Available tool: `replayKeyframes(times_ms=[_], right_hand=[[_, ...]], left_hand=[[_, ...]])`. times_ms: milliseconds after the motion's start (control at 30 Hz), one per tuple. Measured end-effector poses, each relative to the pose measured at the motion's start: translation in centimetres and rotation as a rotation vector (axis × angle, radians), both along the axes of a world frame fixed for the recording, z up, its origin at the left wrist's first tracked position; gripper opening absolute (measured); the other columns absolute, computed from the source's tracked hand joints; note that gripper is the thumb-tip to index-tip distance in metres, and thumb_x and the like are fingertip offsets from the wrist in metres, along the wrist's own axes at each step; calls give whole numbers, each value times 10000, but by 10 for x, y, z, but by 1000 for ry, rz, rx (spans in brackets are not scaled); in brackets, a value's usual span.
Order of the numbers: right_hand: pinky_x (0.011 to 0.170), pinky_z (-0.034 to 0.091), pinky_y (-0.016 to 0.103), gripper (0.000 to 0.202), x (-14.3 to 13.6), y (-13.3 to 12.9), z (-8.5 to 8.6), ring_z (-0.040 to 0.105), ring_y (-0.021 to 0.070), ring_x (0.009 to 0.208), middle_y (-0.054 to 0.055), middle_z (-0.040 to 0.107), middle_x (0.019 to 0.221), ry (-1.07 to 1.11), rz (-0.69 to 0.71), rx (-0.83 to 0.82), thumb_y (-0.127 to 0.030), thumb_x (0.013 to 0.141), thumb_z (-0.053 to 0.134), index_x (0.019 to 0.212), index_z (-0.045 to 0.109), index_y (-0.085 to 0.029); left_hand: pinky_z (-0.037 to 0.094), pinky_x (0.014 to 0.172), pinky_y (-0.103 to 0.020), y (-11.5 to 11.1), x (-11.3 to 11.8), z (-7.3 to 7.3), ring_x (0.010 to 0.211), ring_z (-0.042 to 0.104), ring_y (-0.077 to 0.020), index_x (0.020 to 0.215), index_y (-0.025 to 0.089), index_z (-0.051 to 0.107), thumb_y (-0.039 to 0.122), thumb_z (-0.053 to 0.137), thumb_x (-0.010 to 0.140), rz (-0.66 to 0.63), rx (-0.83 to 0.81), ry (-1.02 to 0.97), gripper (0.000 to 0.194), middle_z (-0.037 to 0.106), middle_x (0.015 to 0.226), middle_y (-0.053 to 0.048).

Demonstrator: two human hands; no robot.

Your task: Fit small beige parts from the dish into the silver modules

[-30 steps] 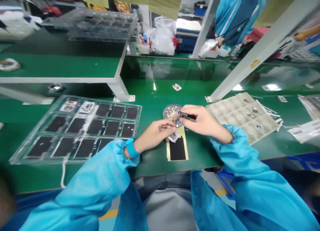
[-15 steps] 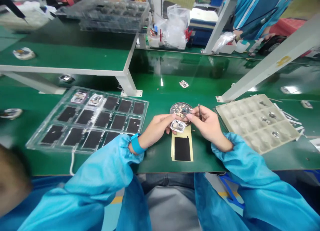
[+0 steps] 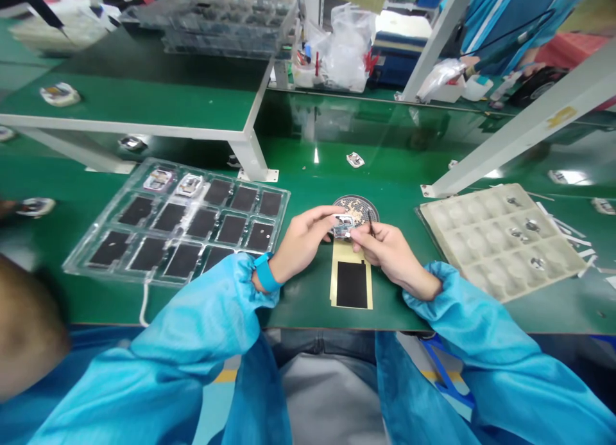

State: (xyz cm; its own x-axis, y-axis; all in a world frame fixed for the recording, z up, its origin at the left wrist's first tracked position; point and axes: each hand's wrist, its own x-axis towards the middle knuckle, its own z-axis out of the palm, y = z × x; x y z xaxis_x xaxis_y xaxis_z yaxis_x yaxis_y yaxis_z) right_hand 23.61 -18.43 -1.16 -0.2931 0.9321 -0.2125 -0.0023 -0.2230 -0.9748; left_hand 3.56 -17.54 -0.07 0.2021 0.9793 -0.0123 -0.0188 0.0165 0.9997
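My left hand [image 3: 305, 234] pinches a small white device housing [image 3: 342, 220] with electronics in it, above the near edge of a round dish. On the housing's right side are the closed thumb and fingertips of my right hand [image 3: 385, 247]. A slim dark tool [image 3: 370, 221], tweezers by its look, sticks up from the right hand's fingers. A small bluish-grey part [image 3: 343, 229] shows at the housing's face between the hands. Behind them lies the round dish [image 3: 373, 207] of tiny pale pieces. Below is a yellowish sheet [image 3: 347, 252] with a black rectangle [image 3: 351, 284].
To the left lies a clear compartment tray [image 3: 180, 230] with black pads and two white housings. A beige tray [image 3: 500, 239] with a few shiny parts sits at right. A raised shelf [image 3: 192, 104] and a slanted post [image 3: 510, 114] stand behind. Another housing [image 3: 355, 160] lies farther back.
My right hand has moved left and down from over the dish, bringing the bluish-grey part to the housing. The left hand has raised the housing slightly. The camera view has shifted a little.
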Motion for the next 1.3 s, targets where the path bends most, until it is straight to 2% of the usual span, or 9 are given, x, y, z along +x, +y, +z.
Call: replayKeyframes(times_ms=[100,200,500,700,800,867,933,1033,1300], right_hand=[[418,117,245,367,-2,1,-4,246,45,422,-65,438,509,30,-46,-34,-507,821,797,722,670,-177],[421,89,249,375,-2,2,-4,238,31,408,-68,435,509,60,-80,-76,-497,822,800,718,658,-166],[403,80,240,374,-1,5,-1,234,8,392,-61,491,546,146,-84,-138,-453,795,834,706,631,-152],[387,92,226,404,1,5,-4,208,11,394,-72,466,543,132,-46,-168,-489,823,800,701,590,-165],[406,278,198,366,-1,4,-5,371,40,462,-37,565,641,12,-135,46,-479,815,808,748,615,-175],[549,472,206,315,-4,3,-6,555,86,624,-6,647,773,-33,-216,232,-445,797,831,851,652,-192],[706,567,250,316,-7,3,-6,649,130,786,10,689,876,-10,-241,334,-426,798,833,963,666,-214],[744,604,278,296,-9,3,-5,683,144,815,15,708,891,40,-219,371,-421,828,806,1003,671,-225],[770,625,299,298,-10,4,-9,704,150,814,22,734,921,48,-245,385,-407,814,821,1001,680,-223]], left_hand=[[548,731,-259,-1,1,-2,854,662,-155,1145,168,746,322,624,930,-4,34,10,291,747,1105,-78],[546,745,-274,-3,3,-7,824,672,-162,1212,152,712,266,681,895,-25,77,13,338,751,971,-76],[562,774,-274,-4,4,-12,853,668,-143,1238,177,713,204,741,867,-9,282,125,373,724,1154,-100],[569,807,-281,-3,0,-12,862,648,-140,1256,217,730,229,742,891,4,434,236,366,731,1117,-71],[587,839,-313,-5,1,-12,867,675,-155,1254,216,737,277,767,875,31,364,189,385,741,1147,-82],[602,884,-344,-5,3,-12,914,718,-185,1265,195,730,305,793,851,20,224,64,433,755,1159,-97],[614,926,-373,-5,5,-12,975,747,-224,1274,169,721,317,825,817,-18,79,-84,492,769,1159,-109],[619,956,-382,-5,8,-11,1006,759,-243,1281,158,713,310,853,787,-53,-22,-202,535,783,1139,-105],[628,944,-372,-6,8,-10,984,763,-238,1249,169,737,294,857,783,-20,20,-150,497,794,1094,-84]])
